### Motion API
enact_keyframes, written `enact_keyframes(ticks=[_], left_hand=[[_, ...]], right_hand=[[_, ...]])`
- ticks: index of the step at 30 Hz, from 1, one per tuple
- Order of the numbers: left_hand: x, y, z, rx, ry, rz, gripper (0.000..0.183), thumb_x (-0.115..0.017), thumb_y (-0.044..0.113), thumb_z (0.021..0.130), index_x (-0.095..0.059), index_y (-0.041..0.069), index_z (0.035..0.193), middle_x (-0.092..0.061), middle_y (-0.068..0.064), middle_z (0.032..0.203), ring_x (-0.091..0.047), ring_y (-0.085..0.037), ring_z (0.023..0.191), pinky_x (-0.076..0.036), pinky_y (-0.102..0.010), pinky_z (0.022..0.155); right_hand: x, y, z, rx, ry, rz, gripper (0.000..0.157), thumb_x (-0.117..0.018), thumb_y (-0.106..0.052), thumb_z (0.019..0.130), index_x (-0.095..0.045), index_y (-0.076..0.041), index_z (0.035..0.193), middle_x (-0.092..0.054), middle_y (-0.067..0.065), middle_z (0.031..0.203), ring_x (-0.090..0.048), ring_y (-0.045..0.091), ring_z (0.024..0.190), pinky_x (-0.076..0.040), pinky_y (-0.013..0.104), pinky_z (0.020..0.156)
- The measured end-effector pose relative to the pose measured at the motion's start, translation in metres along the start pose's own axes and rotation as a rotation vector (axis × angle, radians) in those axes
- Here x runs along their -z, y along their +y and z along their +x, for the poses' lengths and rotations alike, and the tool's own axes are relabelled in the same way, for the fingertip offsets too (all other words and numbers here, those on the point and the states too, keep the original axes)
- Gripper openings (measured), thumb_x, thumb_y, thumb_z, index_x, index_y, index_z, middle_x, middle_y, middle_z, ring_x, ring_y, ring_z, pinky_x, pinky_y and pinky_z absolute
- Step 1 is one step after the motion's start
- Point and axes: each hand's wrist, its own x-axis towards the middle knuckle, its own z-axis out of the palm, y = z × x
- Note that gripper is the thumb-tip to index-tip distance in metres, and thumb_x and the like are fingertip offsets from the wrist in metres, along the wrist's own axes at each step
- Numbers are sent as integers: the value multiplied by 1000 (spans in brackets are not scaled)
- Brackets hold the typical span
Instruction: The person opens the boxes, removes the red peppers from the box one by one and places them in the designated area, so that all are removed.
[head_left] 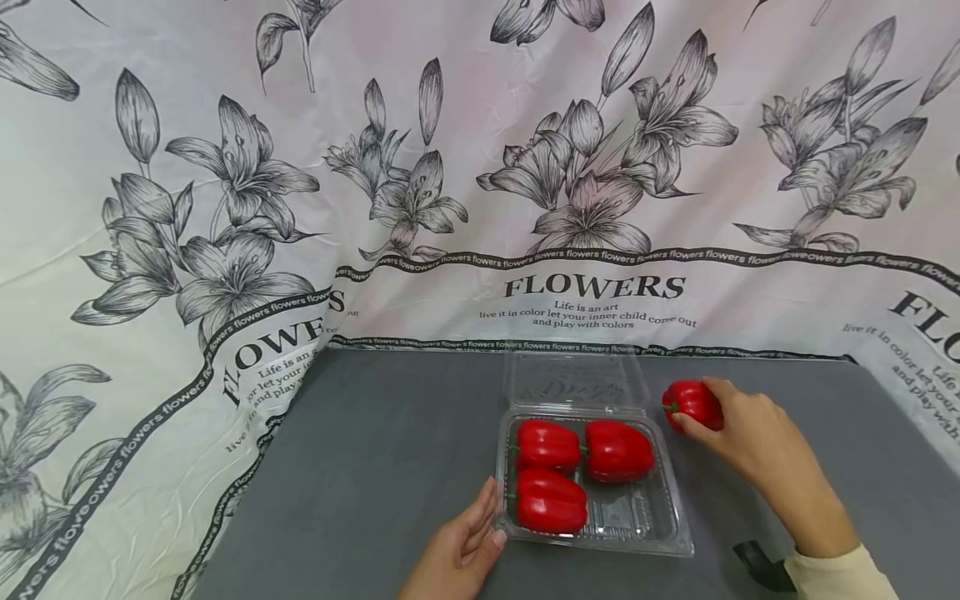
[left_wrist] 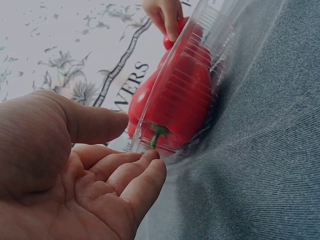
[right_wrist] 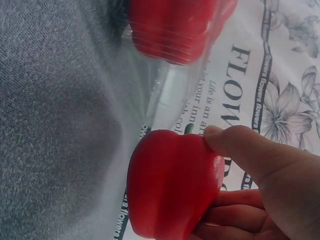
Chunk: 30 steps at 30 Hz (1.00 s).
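The left grip, loose and parted, is at the left wall of a clear container on the bench; inside sit 3 red peppers. Right of it, 1 more pepper fills the right grip.

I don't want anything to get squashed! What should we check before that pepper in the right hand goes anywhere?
1. Good grip: looks ok. The right hand holds a red pepper between thumb and fingers.
2. Way in: ok. The clear lid is folded back, open.
3. Room inside: ok. The near right corner of the clear box is bare.
4. Others tucked in: ok. Three peppers lie inside.
5. Box held steady: cannot tell. The left hand is at its left side, but firm contact isn't clear.
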Motion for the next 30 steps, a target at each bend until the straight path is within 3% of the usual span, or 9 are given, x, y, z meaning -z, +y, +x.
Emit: enact_keyframes(ticks=[16,25,30], left_hand=[[0,-5,4,12,28,-2,71,-60,21,110,-23,-7,164,-25,-22,170,-28,-39,155,-38,-15,111],[-4,-12,9,-69,57,16,65,-51,17,113,-19,-11,163,-27,-26,168,-27,-39,154,-30,-11,113],[-9,-15,11,-67,85,-5,65,-50,16,113,-17,-9,164,-23,-27,168,-23,-40,155,-29,-10,112]], right_hand=[[-15,10,6,-25,-32,3,70,-85,-34,89,-58,15,131,-69,39,97,-69,47,76,-59,63,66],[-18,13,7,-25,-40,8,73,-87,-38,88,-58,12,133,-69,38,98,-69,47,75,-58,64,67],[-18,13,6,-22,-48,13,73,-86,-38,89,-56,11,134,-69,38,98,-69,46,75,-58,64,68]])
